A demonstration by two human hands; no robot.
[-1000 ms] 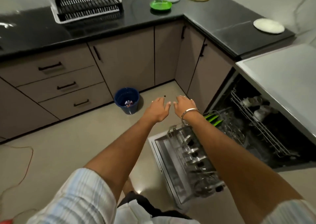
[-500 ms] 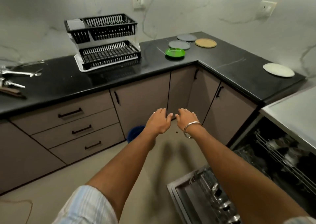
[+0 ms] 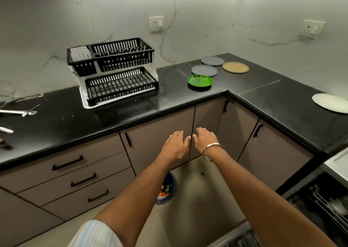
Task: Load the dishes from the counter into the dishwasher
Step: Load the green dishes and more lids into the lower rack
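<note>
Both hands out front, left hand (image 3: 176,146) and right hand (image 3: 205,139) side by side, each grip released and carrying nothing. Beyond them on the glossy black stone bench (image 3: 169,103) wait the round green plastic plate (image 3: 200,81), two grey round plates (image 3: 204,70), a tan round plate (image 3: 235,67) and, far right, a white plate (image 3: 331,102). The open dishwasher (image 3: 323,203) sits low right, seemingly part-loaded. Marble-look walls, taupe cabinets.

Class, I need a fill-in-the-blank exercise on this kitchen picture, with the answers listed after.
1. The divided dish near the counter's edge is coloured ____.
2. The two-tier dish rack holds ____ dishes.
3. The metal bangle sits on the ____ wrist.
4. Both the left hand and right hand are holding ____.

Answers: green; no; right; nothing
</note>
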